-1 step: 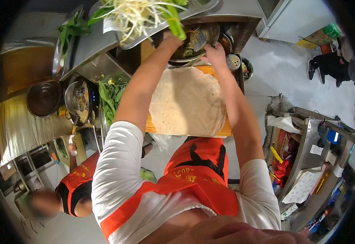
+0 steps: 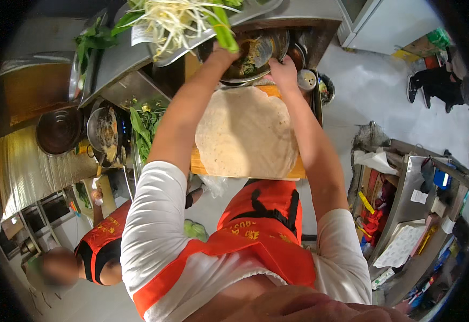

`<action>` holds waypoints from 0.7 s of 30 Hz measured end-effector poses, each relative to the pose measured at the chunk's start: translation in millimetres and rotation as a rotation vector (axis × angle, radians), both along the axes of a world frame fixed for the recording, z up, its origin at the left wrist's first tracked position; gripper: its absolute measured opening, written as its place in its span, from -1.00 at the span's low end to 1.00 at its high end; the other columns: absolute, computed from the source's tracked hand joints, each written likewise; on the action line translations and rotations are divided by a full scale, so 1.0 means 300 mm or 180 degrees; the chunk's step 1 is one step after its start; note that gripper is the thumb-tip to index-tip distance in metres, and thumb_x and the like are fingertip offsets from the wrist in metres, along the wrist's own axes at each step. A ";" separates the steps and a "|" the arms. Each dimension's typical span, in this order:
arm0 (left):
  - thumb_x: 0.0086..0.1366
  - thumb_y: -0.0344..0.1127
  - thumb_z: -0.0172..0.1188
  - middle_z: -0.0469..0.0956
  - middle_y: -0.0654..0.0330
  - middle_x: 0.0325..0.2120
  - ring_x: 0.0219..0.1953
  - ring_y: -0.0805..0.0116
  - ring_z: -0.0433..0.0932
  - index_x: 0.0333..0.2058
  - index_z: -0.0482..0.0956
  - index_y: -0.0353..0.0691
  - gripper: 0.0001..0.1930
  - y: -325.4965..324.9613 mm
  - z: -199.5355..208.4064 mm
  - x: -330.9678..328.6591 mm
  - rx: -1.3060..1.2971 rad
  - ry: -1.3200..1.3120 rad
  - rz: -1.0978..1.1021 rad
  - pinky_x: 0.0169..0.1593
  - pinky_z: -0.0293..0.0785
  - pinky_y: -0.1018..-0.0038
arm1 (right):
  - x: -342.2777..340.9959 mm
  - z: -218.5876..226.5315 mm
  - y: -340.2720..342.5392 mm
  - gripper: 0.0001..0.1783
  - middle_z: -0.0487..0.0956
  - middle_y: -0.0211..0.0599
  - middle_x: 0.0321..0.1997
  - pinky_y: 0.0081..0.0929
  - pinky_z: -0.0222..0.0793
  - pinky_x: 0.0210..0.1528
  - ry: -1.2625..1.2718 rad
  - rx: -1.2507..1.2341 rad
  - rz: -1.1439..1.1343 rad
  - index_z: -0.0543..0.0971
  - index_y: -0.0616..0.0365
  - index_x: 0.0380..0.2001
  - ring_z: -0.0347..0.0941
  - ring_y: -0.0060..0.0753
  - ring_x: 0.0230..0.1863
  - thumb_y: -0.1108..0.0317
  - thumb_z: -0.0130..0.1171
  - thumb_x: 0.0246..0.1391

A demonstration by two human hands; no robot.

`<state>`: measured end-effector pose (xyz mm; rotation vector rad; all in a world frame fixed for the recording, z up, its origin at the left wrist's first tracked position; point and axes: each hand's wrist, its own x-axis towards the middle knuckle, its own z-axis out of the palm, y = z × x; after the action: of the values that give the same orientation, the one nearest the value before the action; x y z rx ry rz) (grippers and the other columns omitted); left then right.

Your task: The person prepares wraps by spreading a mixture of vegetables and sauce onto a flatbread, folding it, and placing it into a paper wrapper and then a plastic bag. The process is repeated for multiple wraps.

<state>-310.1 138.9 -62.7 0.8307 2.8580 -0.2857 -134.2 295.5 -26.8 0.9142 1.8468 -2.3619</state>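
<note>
A metal bowl (image 2: 271, 49) with greenish-brown food residue inside stands beyond the board, tilted toward me. My right hand (image 2: 283, 71) is closed on its near right rim. My left hand (image 2: 224, 56) grips the bowl's left side; its fingers are partly hidden by hanging greens. Between my forearms a large, round, thin flatbread (image 2: 248, 134) lies flat on a wooden board (image 2: 203, 167), covering most of it. A metal tray (image 2: 256, 13) heaped with bean sprouts (image 2: 175, 24) and green leaves overhangs the bowl from the far left.
Right of the bowl stands a shaker with a holed lid (image 2: 307, 80). Leafy greens (image 2: 143, 129) lie left of my left arm, near a pan (image 2: 104, 131) on a stove. A co-worker (image 2: 105, 236) is at lower left. A cluttered shelf (image 2: 401, 209) stands at right.
The view has shifted very slightly. Both hands stay on the bowl, and the flatbread lies as before.
</note>
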 end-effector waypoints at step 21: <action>0.30 -0.35 0.09 0.63 -0.05 -0.44 -0.53 -0.02 0.62 -0.17 0.56 -0.27 -0.81 -0.312 0.274 0.961 0.1519 -0.0136 -0.0771 -0.50 0.55 0.15 | 0.619 0.030 -0.123 -0.66 0.63 -0.28 -0.29 -0.50 0.56 -0.38 0.0193 0.0308 0.0298 0.54 0.23 -0.07 0.61 -0.40 -0.27 0.39 0.11 0.05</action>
<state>-21.8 45.2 19.4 1.2469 2.8191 0.4032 51.5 258.5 -17.7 0.7528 1.9948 -2.2885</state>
